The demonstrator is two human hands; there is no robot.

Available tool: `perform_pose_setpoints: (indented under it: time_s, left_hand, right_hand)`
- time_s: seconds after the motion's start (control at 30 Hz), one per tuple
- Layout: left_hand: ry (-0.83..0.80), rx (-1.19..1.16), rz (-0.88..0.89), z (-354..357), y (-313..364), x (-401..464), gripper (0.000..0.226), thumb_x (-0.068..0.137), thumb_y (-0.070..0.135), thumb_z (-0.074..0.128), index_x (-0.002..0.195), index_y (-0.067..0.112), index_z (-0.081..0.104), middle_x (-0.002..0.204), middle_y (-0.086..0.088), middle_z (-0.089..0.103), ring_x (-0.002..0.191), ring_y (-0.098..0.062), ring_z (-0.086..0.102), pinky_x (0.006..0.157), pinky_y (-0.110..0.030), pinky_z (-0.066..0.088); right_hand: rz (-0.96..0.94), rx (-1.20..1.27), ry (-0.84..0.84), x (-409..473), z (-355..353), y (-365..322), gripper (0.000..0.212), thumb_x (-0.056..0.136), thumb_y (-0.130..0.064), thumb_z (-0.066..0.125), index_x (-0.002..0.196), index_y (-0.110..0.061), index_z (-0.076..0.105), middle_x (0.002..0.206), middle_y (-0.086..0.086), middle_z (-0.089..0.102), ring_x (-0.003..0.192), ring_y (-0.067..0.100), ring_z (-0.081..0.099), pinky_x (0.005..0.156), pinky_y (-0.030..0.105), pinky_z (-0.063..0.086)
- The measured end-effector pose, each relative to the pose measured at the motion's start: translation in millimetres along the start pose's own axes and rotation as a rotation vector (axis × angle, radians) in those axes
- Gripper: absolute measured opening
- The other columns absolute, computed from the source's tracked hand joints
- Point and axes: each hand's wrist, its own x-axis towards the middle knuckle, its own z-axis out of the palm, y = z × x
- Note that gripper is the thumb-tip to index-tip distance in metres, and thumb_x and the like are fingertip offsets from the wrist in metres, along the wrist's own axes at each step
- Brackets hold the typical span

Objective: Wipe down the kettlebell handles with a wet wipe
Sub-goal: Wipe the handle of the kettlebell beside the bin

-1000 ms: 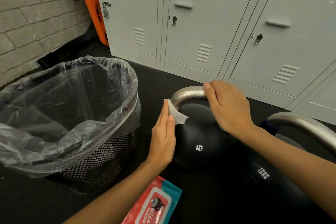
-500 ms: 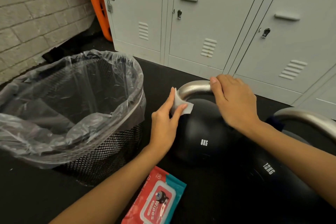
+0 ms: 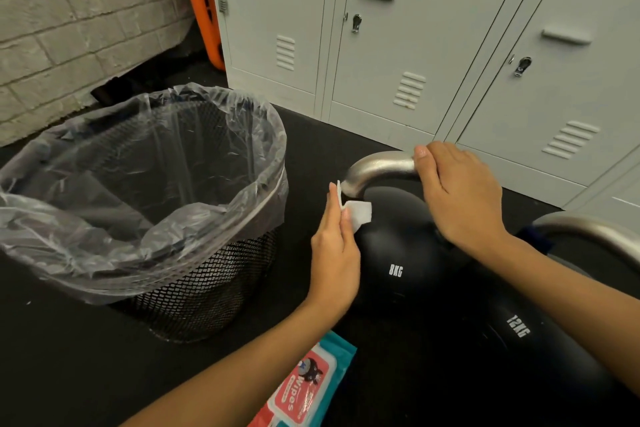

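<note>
While you kneel on the dark floor, your mesh bin stands at left, lined with a clear bag whose contents cannot be made out. Just right of it sits the 8KG kettlebell, beside a 12KG kettlebell. Your right hand grips the top of the steel handle. Your left hand pinches the white wet wipe against the handle's left bend. Nearest you lies the wipes pack.
</note>
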Motion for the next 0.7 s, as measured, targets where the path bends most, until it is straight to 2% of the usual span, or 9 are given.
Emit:
perform_pose_setpoints:
  time_s: [0.07,0.17,0.23,0.33,0.4,0.57,0.7]
  left_hand:
    - [-0.048,-0.031,-0.096,2.1,-9.3,-3.2,0.049,0.103,0.026,0.031,0.151,0.024,0.02,0.153,0.0,0.034,0.139,-0.008,0.03,0.104,-0.007,0.022]
    - [-0.08,-0.012,-0.197,0.8,-23.0,-2.7,0.048,0.104,0.026,0.03,0.151,0.028,0.021,0.147,-0.003,0.042,0.134,-0.012,0.039,0.099,-0.013,0.028]
    - [-0.08,-0.007,-0.228,2.1,-20.9,-3.5,0.048,0.104,0.028,0.029,0.151,0.03,0.021,0.145,-0.003,0.044,0.131,-0.013,0.041,0.099,-0.018,0.031]
    - [-0.078,-0.041,-0.248,6.5,-8.3,-2.4,0.049,0.104,0.028,0.027,0.152,0.03,0.016,0.146,-0.004,0.041,0.133,-0.017,0.04,0.109,-0.029,0.033]
    - [-0.066,-0.038,-0.228,6.7,-3.2,6.2,0.049,0.104,0.028,0.027,0.152,0.03,0.016,0.145,-0.006,0.044,0.13,-0.019,0.043,0.109,-0.034,0.034]
    - [-0.076,-0.018,-0.186,-1.0,-13.0,11.2,0.045,0.105,0.031,0.025,0.15,0.03,0.026,0.135,-0.001,0.052,0.113,-0.003,0.046,0.091,-0.019,0.034]
    - [-0.078,-0.034,-0.202,1.8,-14.6,-9.0,0.045,0.104,0.033,0.025,0.149,0.033,0.025,0.137,0.002,0.049,0.122,-0.009,0.046,0.094,-0.021,0.036]
  right_hand:
    - [0.003,0.008,-0.001,0.2,0.5,0.4,0.045,0.1,-0.043,0.022,0.088,-0.015,0.054,0.081,-0.002,0.051,0.074,0.021,0.043,0.07,0.032,0.028]
    - [0.0,0.009,0.004,0.5,1.6,0.6,0.046,0.099,-0.046,0.018,0.085,-0.017,0.051,0.08,-0.002,0.051,0.074,0.021,0.044,0.07,0.033,0.029]
    - [0.005,0.008,0.008,0.6,2.2,1.1,0.044,0.099,-0.046,0.019,0.084,-0.018,0.049,0.079,-0.002,0.051,0.074,0.022,0.045,0.069,0.034,0.031]
    - [0.007,0.01,0.016,0.0,3.0,1.0,0.041,0.1,-0.045,0.02,0.083,-0.019,0.048,0.078,-0.002,0.05,0.074,0.022,0.045,0.069,0.035,0.032]
    - [0.003,0.008,0.02,0.2,3.7,1.1,0.041,0.099,-0.046,0.019,0.082,-0.021,0.046,0.078,-0.003,0.05,0.073,0.022,0.044,0.069,0.034,0.031]
    - [-0.005,0.004,0.025,0.0,4.1,1.5,0.043,0.099,-0.047,0.017,0.084,-0.02,0.047,0.079,-0.002,0.05,0.073,0.021,0.045,0.069,0.034,0.031]
    - [0.002,0.006,0.021,0.1,4.1,1.2,0.037,0.101,-0.044,0.021,0.083,-0.022,0.045,0.079,-0.002,0.05,0.074,0.021,0.044,0.069,0.034,0.03]
